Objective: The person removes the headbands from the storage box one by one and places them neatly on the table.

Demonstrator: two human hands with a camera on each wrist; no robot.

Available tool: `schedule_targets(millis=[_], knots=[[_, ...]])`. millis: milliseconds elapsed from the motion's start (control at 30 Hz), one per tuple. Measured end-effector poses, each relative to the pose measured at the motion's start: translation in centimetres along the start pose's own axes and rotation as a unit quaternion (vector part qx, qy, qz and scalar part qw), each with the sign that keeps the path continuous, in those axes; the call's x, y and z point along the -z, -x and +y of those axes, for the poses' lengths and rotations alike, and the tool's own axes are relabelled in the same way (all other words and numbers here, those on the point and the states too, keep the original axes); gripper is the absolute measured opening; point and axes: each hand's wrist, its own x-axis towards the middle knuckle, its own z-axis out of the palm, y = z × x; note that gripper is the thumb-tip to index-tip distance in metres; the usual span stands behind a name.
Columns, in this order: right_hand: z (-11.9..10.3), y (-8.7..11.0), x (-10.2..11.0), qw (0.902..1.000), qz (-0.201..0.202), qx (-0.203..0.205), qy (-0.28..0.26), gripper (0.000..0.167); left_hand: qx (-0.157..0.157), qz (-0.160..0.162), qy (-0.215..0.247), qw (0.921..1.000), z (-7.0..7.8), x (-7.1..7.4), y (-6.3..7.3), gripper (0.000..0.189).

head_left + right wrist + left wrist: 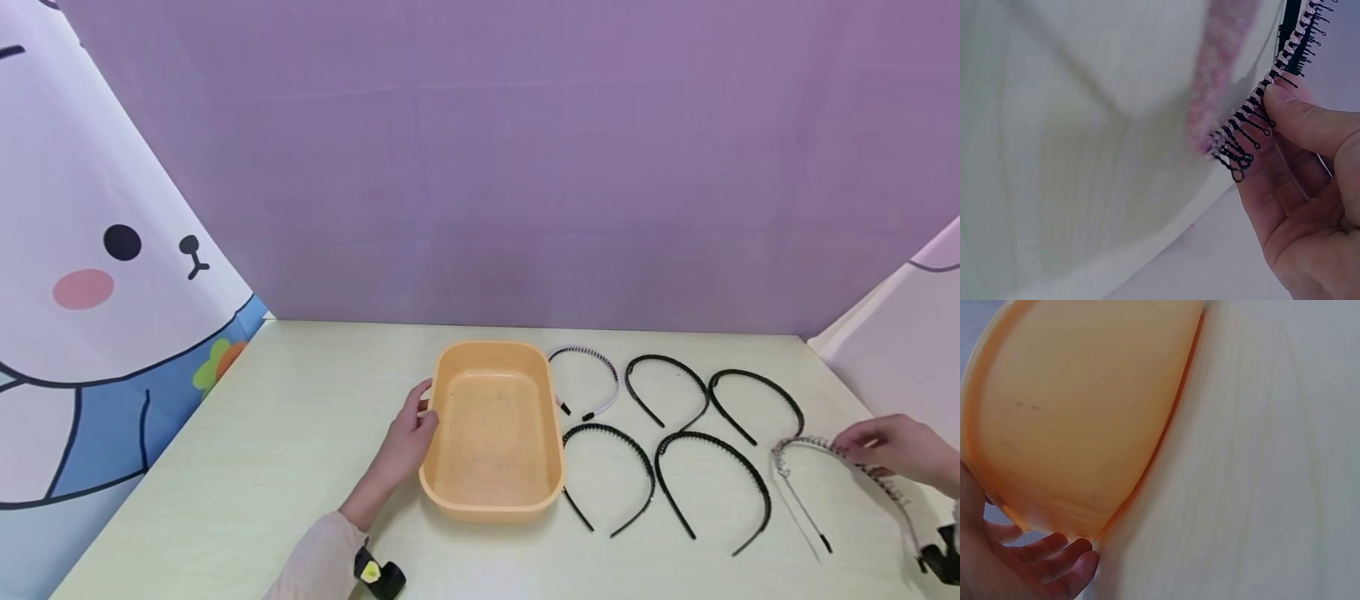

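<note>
My left hand (405,437) holds the left side of an orange plastic basin (491,506). In the left wrist view the fingers (1072,569) bend against the basin's outer wall (1085,425). At the far right, my right hand (896,450) pinches the curved top of a pale headband (806,442). Its two ends point down towards the table, and a shadow falls beside it. The right wrist view shows thumb and fingers closed on this pink-and-black headband (1235,125), with small looped teeth along its edge.
Between basin and right hand lie a white-and-black headband (588,350) and several black headbands, among them a toothed one (720,442) in the front row. The basin's right side hides parts of the nearest ones. A purple cloth (525,167) hangs behind the pale table (322,392).
</note>
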Motion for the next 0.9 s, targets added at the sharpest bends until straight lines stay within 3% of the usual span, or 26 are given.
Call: schedule_targets(millis=[433, 900], knots=[[0.25, 0.53, -0.49, 0.9997, 0.000, -0.002, -0.026, 0.019, -0.003, -0.003, 0.001, 1.0000, 0.02, 0.08, 0.08, 0.051], [-0.26, 0.30, -0.51, 0.9999, -0.008, -0.005, -0.011, 0.018, -0.001, 0.000, 0.002, 1.0000, 0.16, 0.15, 0.16, 0.050]])
